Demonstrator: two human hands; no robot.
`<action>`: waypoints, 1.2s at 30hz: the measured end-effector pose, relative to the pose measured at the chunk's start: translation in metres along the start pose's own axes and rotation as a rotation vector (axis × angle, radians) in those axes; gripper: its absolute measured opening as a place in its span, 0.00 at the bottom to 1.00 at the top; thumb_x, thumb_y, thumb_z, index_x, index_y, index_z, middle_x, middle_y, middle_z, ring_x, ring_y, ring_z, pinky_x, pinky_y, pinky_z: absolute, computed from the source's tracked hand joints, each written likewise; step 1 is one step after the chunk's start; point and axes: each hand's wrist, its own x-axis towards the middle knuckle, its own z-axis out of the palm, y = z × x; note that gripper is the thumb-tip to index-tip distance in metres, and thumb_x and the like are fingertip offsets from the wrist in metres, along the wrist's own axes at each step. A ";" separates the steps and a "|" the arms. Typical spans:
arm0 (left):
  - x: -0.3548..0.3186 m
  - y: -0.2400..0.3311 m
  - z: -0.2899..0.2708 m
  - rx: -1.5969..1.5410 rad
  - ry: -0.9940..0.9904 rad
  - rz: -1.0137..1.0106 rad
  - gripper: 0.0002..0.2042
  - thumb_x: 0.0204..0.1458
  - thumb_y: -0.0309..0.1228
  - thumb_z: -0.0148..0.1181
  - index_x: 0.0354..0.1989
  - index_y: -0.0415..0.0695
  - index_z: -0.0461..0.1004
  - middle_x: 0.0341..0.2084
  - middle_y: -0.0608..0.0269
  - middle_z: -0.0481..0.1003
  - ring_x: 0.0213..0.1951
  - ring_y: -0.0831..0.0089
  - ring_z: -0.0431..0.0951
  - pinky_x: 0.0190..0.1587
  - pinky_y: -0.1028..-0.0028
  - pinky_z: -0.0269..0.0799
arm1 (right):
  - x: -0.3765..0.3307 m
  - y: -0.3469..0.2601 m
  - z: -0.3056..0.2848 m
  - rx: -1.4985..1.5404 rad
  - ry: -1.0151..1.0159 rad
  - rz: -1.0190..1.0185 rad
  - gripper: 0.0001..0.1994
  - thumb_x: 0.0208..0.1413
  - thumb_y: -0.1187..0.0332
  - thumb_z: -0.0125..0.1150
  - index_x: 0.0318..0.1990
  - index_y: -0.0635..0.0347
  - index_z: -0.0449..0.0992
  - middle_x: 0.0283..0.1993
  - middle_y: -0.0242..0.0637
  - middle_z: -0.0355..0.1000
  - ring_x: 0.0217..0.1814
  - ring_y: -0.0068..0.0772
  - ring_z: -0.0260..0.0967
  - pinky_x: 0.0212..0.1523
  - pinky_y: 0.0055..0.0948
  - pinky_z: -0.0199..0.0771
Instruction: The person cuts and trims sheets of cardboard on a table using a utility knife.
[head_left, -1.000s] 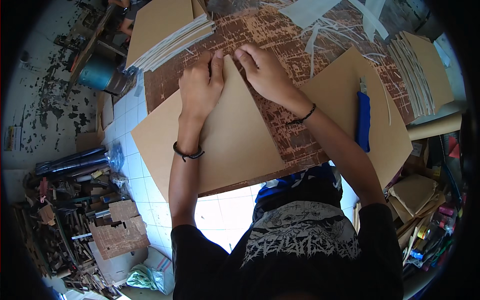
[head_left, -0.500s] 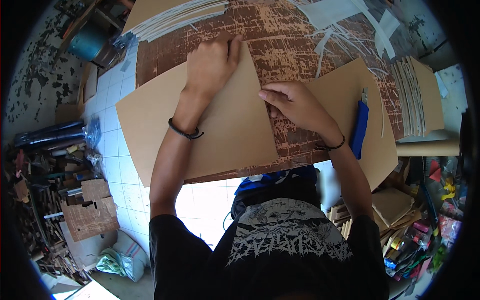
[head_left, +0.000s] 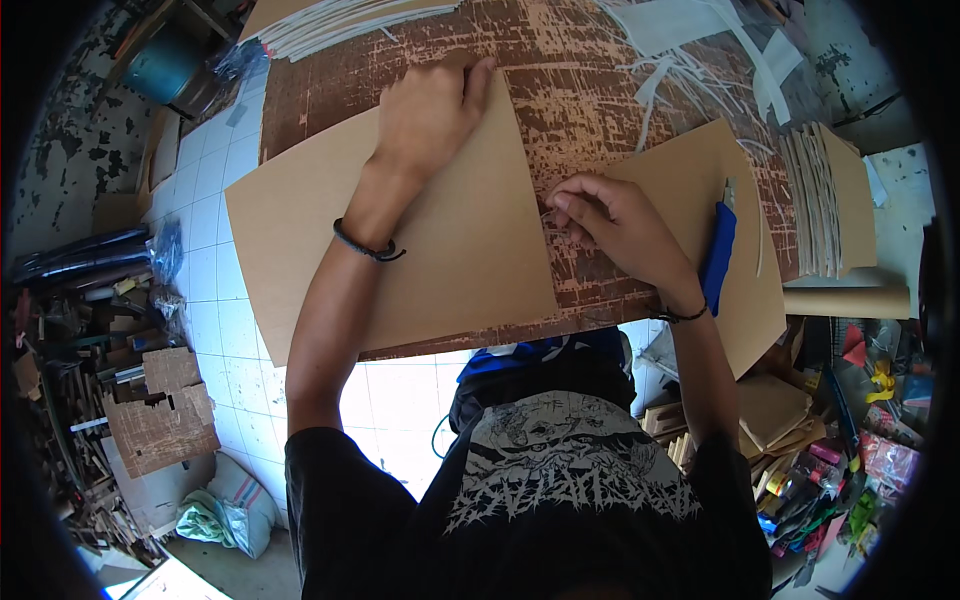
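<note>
A brown cardboard sheet (head_left: 460,240) lies at a slant on the worn table, its near edge close to the table's front. My left hand (head_left: 430,110) is at its far right corner, fingers curled down over the far edge and mostly hidden, thumb along the corner. Just off the sheet's right edge is my right hand (head_left: 620,220), its thumb and fingers pinched together. Something thin and pale shows by those fingertips, too small to name. To the right, a blue utility knife (head_left: 717,245) with its blade showing rests on a second cardboard sheet (head_left: 750,310).
Stacked boards (head_left: 345,30) lie at the table's (head_left: 570,110) far left, and another board stack (head_left: 820,200) sits at the right. White strips (head_left: 690,85) are heaped at the far right. Below right is a cluttered pile of coloured packages (head_left: 860,480); wood scraps (head_left: 160,425) fill the lower left.
My right hand has drawn back from the sheet's right edge, moving right and slightly nearer. My left hand stays at the far corner. The whole view has shifted a little.
</note>
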 end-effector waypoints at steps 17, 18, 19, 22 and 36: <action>0.002 0.006 -0.007 -0.051 -0.012 -0.063 0.19 0.65 0.47 0.52 0.38 0.42 0.80 0.25 0.41 0.80 0.32 0.41 0.82 0.38 0.49 0.77 | -0.016 -0.003 0.020 0.047 0.069 -0.064 0.13 0.67 0.68 0.60 0.53 0.69 0.77 0.39 0.34 0.80 0.40 0.23 0.78 0.44 0.25 0.79; 0.003 0.007 -0.008 -0.036 -0.013 -0.068 0.19 0.65 0.47 0.52 0.38 0.42 0.80 0.25 0.41 0.80 0.32 0.42 0.82 0.38 0.50 0.77 | -0.015 0.000 0.022 0.118 0.046 0.016 0.13 0.68 0.68 0.60 0.52 0.69 0.78 0.39 0.33 0.80 0.39 0.21 0.77 0.42 0.23 0.78; 0.003 0.007 -0.009 -0.021 -0.013 -0.074 0.20 0.65 0.47 0.52 0.39 0.42 0.79 0.25 0.42 0.80 0.32 0.42 0.82 0.38 0.50 0.77 | -0.015 0.001 0.023 0.189 0.021 0.096 0.14 0.68 0.67 0.59 0.52 0.70 0.78 0.38 0.32 0.80 0.39 0.19 0.77 0.40 0.21 0.77; 0.002 0.008 -0.012 -0.065 -0.026 -0.101 0.20 0.65 0.48 0.52 0.38 0.42 0.79 0.25 0.43 0.80 0.33 0.42 0.82 0.38 0.50 0.77 | -0.019 0.003 0.022 0.316 0.024 0.162 0.13 0.70 0.65 0.58 0.50 0.68 0.79 0.37 0.31 0.79 0.36 0.15 0.75 0.37 0.19 0.76; 0.002 0.000 -0.009 -0.108 0.012 -0.093 0.22 0.66 0.49 0.52 0.37 0.41 0.78 0.24 0.46 0.78 0.30 0.44 0.80 0.37 0.56 0.73 | -0.032 0.011 0.046 0.283 0.263 0.034 0.13 0.70 0.66 0.55 0.50 0.71 0.77 0.33 0.35 0.79 0.28 0.20 0.75 0.32 0.22 0.77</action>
